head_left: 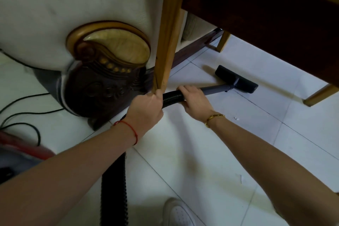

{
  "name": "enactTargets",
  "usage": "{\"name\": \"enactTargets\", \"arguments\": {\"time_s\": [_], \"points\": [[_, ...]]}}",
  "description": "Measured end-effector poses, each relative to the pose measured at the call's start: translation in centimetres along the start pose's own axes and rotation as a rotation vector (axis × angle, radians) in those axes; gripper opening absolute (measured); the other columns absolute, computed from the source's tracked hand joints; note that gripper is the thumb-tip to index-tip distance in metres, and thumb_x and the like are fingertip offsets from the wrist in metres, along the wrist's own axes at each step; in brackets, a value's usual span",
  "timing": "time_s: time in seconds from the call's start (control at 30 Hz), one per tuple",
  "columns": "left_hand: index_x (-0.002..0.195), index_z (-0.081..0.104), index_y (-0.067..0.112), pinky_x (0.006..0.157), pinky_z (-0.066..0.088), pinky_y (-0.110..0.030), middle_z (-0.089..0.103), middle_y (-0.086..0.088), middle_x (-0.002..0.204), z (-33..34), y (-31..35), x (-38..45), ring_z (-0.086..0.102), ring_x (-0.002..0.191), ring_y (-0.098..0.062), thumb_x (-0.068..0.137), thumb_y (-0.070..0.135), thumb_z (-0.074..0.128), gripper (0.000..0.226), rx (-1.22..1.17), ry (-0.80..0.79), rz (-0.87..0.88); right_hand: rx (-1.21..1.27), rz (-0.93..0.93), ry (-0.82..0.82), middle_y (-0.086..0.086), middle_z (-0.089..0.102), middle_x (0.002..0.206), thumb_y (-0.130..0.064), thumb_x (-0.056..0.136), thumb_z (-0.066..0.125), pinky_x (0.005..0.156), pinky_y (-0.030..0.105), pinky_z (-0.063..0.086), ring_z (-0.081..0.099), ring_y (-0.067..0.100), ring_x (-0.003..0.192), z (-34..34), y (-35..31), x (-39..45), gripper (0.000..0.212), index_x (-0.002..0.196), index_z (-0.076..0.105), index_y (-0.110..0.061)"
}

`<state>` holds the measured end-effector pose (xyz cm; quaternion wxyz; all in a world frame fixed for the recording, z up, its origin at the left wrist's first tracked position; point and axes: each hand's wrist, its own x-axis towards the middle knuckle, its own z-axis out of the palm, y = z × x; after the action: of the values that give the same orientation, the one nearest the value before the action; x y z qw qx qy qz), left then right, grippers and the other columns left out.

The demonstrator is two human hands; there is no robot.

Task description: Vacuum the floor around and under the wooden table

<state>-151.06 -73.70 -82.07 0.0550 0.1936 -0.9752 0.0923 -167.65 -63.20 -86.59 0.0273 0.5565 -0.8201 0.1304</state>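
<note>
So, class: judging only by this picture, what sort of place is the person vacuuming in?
Most likely a home living room. A white upholstered sofa with carved dark wood trim stands beside a wooden table, on a white tiled floor.

Soft daylight brightens the white floor [229, 134] (dim beneath the table [256, 14]); wide-angle edges bend and blur.

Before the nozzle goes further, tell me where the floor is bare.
Bare tile lies under the table, between the nozzle and the far table legs, and in front of the right hand. It is crowded on the left: the near table leg, the sofa, the hose and loose cables.
</note>
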Motion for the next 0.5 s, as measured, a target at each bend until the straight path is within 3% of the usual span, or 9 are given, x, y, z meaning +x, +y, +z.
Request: {"name": "enactTargets", "arguments": {"time_s": [0.3, 0.5], "points": [[0.118, 0.041, 0.013, 0.055, 0.036, -0.029, 0.062, -0.002, 0.095, -3.4, -6.6, -6.8, 0.067, 0.078, -0.021, 0.090, 0.030, 0.053, 0.034, 0.087, -0.038, -0.076, 0.095, -0.105, 0.034, 0.007, 0.058, 0.101, -0.024, 0.089, 0.059, 0.077, 0.032, 0.035, 0.050, 0.024, 0.090, -0.4, -9.4, 0.3, 0.023, 0.108, 0.051, -0.014], [0.115, 0.042, 0.014, 0.049, 0.031, -0.027, 0.060, 0.000, 0.087, -4.7, -9.3, -9.9, 0.066, 0.072, -0.019, 0.090, 0.031, 0.056, 0.033, 0.140, -0.036, -0.111, 0.097, -0.153, 0.062, 0.005, 0.057, 0.101, -0.025, 0.088, 0.059, 0.081, 0.033, 0.037, 0.051, 0.023, 0.090, -0.4, -13.1, 0.5, 0.024, 0.108, 0.051, -0.014]]}}
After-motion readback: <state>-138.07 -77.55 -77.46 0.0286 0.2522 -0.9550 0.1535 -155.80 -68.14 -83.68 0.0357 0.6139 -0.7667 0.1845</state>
